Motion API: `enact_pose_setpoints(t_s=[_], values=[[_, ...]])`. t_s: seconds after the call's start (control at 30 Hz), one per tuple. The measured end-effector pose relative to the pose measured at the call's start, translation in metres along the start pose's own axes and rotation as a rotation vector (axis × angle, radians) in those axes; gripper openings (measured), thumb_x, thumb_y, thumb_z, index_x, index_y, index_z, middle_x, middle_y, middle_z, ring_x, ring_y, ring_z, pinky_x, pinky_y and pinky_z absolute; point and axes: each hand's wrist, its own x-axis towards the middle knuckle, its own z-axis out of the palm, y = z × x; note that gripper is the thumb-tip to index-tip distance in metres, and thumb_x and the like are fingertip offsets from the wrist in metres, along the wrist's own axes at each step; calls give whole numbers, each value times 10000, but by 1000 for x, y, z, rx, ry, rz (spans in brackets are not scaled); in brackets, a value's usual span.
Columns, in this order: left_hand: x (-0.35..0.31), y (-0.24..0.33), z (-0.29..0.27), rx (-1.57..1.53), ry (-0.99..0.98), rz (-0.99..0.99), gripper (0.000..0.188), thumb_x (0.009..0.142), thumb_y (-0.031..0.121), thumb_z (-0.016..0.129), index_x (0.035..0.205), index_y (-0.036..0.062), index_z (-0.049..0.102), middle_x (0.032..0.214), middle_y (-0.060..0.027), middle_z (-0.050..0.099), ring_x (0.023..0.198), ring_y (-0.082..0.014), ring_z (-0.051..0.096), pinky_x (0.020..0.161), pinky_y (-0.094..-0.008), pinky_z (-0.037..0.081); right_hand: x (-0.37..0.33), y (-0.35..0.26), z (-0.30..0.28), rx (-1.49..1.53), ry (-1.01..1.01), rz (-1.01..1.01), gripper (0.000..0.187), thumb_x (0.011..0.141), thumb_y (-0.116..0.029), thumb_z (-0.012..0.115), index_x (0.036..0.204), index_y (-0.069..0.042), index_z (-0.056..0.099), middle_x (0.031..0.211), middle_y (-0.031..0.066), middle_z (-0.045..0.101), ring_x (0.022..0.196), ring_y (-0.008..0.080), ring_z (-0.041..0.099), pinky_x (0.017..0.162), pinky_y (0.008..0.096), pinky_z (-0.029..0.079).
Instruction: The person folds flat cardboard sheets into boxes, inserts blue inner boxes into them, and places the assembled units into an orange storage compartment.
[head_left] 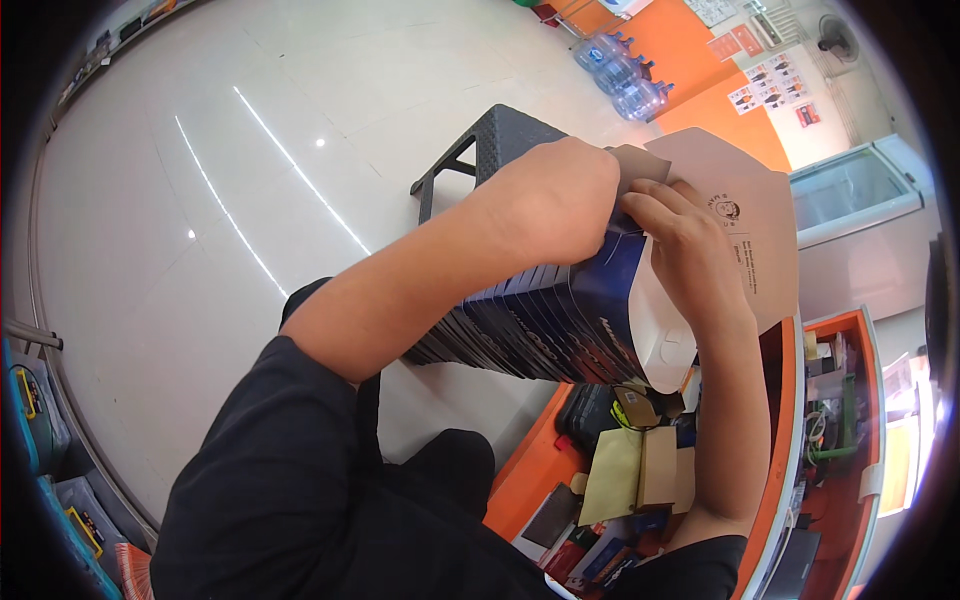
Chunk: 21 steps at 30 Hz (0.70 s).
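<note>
A long row of nested dark blue cartons [530, 325] lies in front of me, with a white inner face [662, 340] at its right end. A brown cardboard box blank [770, 215] with dark printing stands open over that end. My right hand [690, 245] bends its fingers over a brown flap of the cardboard and grips it. Against the upper side of the row is my left hand [565, 195], turned so that its back faces me. Its fingers are hidden, so what it holds cannot be seen.
A black plastic stool [505, 135] stands behind the cartons. Below them, an open orange drawer [540, 450] holds small boxes, papers and a black case. Orange shelving [850, 400] and a white chest freezer [860, 230] are at the right. Large water bottles [625, 80] stand by the far wall.
</note>
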Motion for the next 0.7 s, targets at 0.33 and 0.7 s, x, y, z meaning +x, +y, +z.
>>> enact_pose_setpoints(t_s=[0.33, 0.7], values=[[15, 3, 4, 24, -49, -27, 372, 725, 115, 741, 1064, -30, 695, 957, -210, 723, 930, -327, 712, 851, -381, 562, 2, 14, 8, 79, -76, 15, 251, 812, 65, 527, 986, -50, 666, 1081, 57, 687, 1033, 292, 609, 886, 415, 509], [18, -2, -4, -6, 21, -124, 311, 693, 128, 752, 977, 3, 732, 868, -190, 726, 832, -295, 716, 791, -356, 566, 8, 19, 7, 172, -102, 45, 257, 790, 85, 523, 960, -33, 677, 1006, 98, 689, 1028, 313, 612, 889, 434, 489]])
